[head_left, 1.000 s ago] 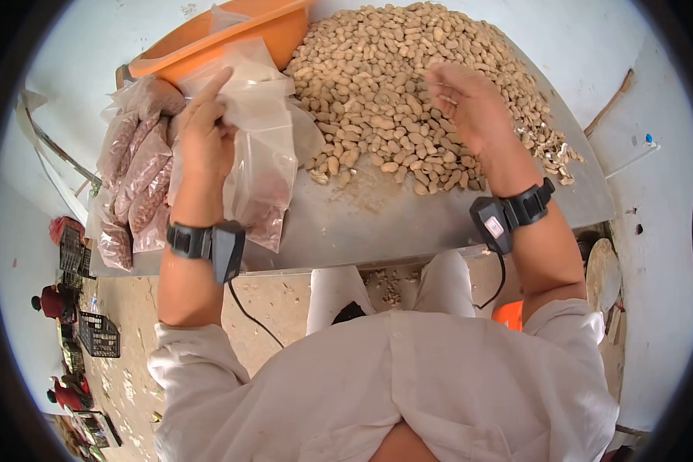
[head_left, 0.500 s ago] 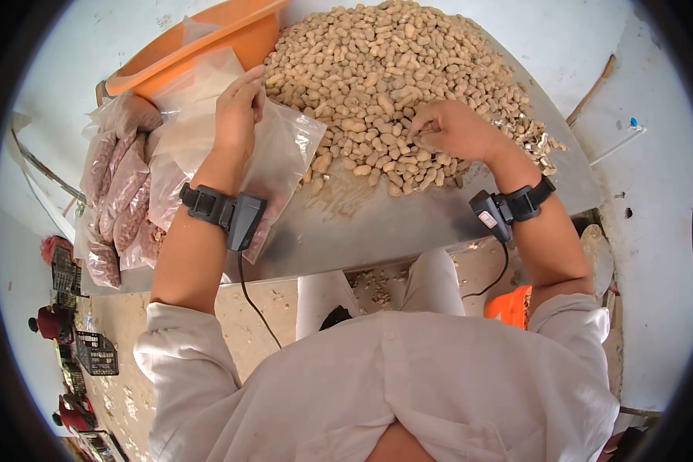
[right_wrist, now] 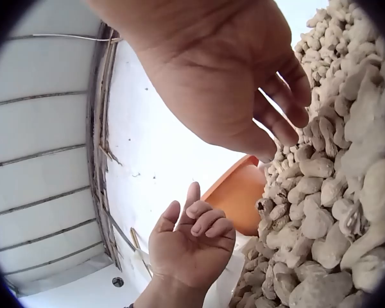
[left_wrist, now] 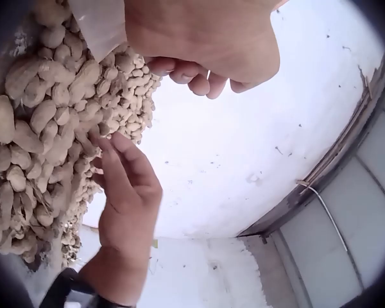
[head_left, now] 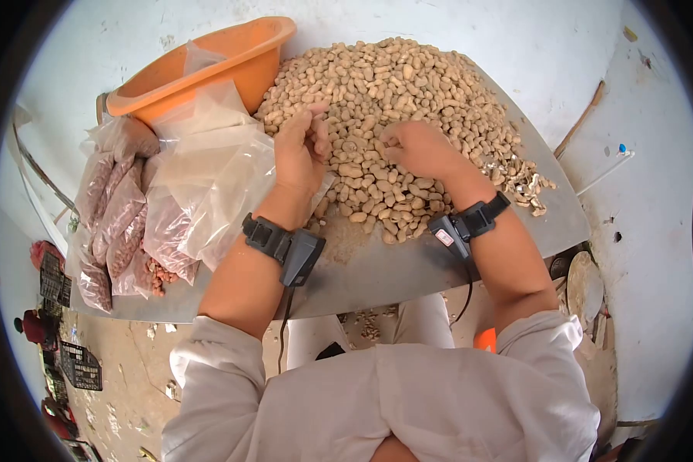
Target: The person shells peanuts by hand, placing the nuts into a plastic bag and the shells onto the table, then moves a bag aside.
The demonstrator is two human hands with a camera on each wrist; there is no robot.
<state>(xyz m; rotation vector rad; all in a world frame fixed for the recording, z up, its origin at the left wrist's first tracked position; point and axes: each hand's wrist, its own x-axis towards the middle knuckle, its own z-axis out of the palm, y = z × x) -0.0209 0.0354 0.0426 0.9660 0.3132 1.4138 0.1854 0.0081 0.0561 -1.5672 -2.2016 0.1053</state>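
A broad heap of unshelled peanuts (head_left: 377,85) covers the middle of the metal table. My right hand (head_left: 423,148) is over the front of this heap, its fingers bent and the fingertips right at the peanuts. In the left wrist view, its thumb and forefinger come close together beside a peanut; I cannot tell whether they pinch one. My left hand (head_left: 300,150) hovers at the heap's left side. In the right wrist view, its palm (right_wrist: 189,253) shows nothing in it, with thumb and forefinger extended and the other fingers loosely curled. Clear plastic bags (head_left: 223,177) lie left of this hand.
Filled bags of reddish kernels (head_left: 119,208) are stacked at the table's left. Behind them an orange basin (head_left: 200,65) leans near the wall. Shell scraps (head_left: 527,181) lie right of the heap. Black crates (head_left: 81,366) stand on the floor at left.
My left hand has moved right, from above the plastic bags to the heap's edge. The right hand has come down to the peanuts and shifted left, its fingers more bent.
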